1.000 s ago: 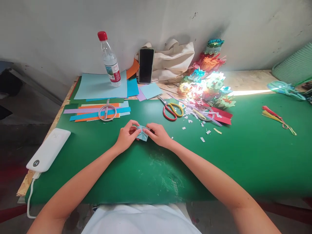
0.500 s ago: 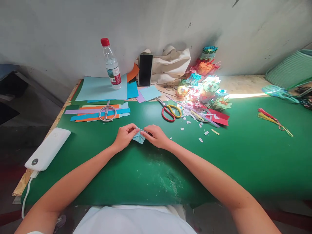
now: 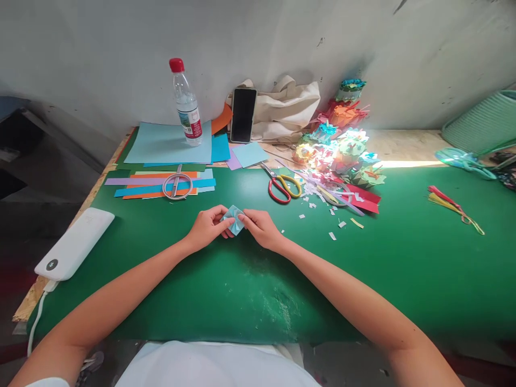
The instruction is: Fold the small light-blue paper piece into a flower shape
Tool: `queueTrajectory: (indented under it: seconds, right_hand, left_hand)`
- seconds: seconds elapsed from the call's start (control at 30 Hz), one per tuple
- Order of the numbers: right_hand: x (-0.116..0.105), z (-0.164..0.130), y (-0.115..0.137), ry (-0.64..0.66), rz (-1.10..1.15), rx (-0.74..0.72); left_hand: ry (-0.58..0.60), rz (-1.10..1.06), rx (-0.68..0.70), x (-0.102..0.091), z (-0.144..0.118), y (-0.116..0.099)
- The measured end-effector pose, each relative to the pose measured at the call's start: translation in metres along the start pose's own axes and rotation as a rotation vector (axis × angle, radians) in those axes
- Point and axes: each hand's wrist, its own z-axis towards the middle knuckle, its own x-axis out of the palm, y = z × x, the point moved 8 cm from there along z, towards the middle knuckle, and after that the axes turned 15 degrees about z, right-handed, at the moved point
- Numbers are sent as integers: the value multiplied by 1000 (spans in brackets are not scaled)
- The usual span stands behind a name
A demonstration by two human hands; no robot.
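Left hand [image 3: 208, 227] and right hand [image 3: 260, 228] pinch a folded blue paper [image 3: 233, 219] mid-table. Scissors [image 3: 282, 183], paper strips [image 3: 161, 184] and scraps [image 3: 326, 207] lie toward the far edge.

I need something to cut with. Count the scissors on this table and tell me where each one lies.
1 for certain: the red-and-yellow-handled scissors lie on the green mat, right of the paper strips and left of the paper scraps. More could hide under the heap of paper flowers.

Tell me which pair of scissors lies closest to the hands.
The red-and-yellow-handled scissors, lying on the green mat just beyond the right hand. The other pair, at the table's far right edge, has teal handles.
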Motion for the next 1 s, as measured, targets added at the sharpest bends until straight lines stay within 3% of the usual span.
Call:
queueTrajectory:
  seconds: [0.27, 0.53, 0.83, 1.0]
  right_hand:
    - [2, -22, 8, 92, 39, -25]
    - [5, -23, 8, 150, 49, -24]
    - [-6, -24, 7, -58, 144, -31]
    - [-5, -25, 9, -73, 151, -72]
  left_hand:
    - [45, -63, -25, 20, -18, -2]
    - [72, -69, 10, 19, -15, -3]
    - [70, -43, -15, 20, -15, -2]
    - [46, -6, 0, 18, -16, -1]
